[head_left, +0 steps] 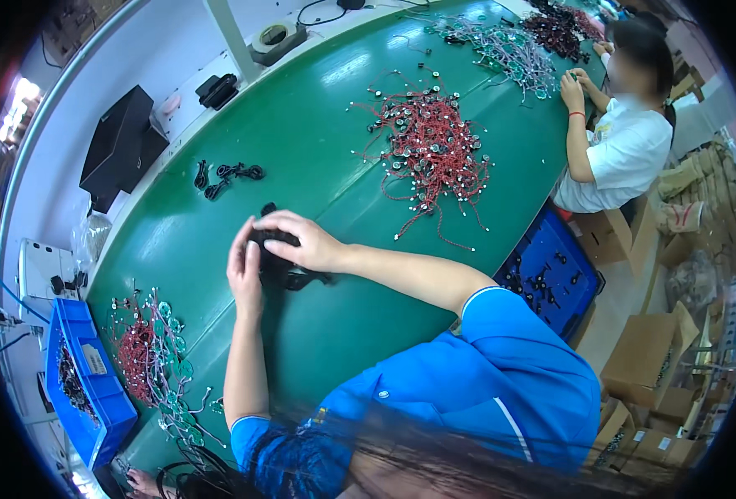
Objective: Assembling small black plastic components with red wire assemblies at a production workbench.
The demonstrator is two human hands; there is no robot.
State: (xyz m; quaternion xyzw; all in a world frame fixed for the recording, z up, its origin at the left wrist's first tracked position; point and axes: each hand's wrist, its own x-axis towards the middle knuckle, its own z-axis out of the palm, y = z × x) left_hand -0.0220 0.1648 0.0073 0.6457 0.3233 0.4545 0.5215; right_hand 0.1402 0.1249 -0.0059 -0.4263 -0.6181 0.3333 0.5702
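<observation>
Left hand (248, 270): raised at left of centre in the frame, fingers and thumb bent against the near end of the black piece.
Right hand (311, 243): arched in from the right, fingers curled over, thumb tucked below; seemingly pinching the same piece, exact contact hidden.
Black piece (263, 236): small, dark, apparently plastic; between both hands, outline partly covered.
Below the right hand: blurred black cord-like item (303, 279) on the smooth green surface (301, 179); unclear whether joined to the piece.
Step in hand: judging by the grip, two-handed handling or adjusting of the black piece.
Next move: likely to call for a steady left hold and fine right fingertip control, clear of loose cord.
Upper left of centre: looped black cable bundles (247, 171).
Upper centre: tangled heap of twisted red wires (428, 145).
Lower left: blue plastic bin (117, 407), beside mixed red and pale wires (139, 353).
Right: blue plastic tray (581, 301) holding black parts; above, white-shirted co-worker (625, 158).
</observation>
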